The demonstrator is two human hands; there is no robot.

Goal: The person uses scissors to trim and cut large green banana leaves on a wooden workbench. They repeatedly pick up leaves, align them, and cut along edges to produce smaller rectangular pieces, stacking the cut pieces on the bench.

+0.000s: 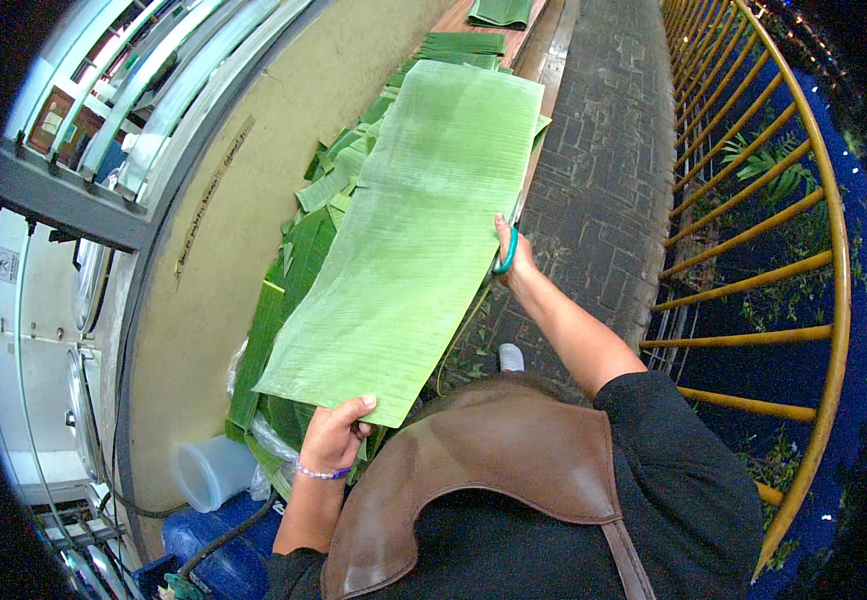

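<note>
Here is the large leaf (414,240), spread over the bench (526,42) and slanting along it; the left hand (339,432) is closed in a pinch on its near corner, thumb on top and fingers curled beneath; the right hand (516,260) is partly closed at the long edge on the walkway side of the bench, thumb up, its other fingers hidden, so their grip cannot be told; a turquoise loop (510,251) shows at that hand, and whether it is a handle or a band is unclear. Two holding points set well apart probably suit such a thin, broad sheet, keeping it flat where one grip would let it fold; loose leaf pieces (339,185) crowd the wall side of the bench, likely heaped there to be within reach, while a neat leaf stack (500,12) sits at its far end.

Now the setting; the bench looks like brown wood, with a pale wall (264,110) along one side and a dark brick walkway (594,150) along the other; past that runs a yellow railing (839,290); by the bench's near end are a clear tub (216,472) and a blue container (219,545).
</note>
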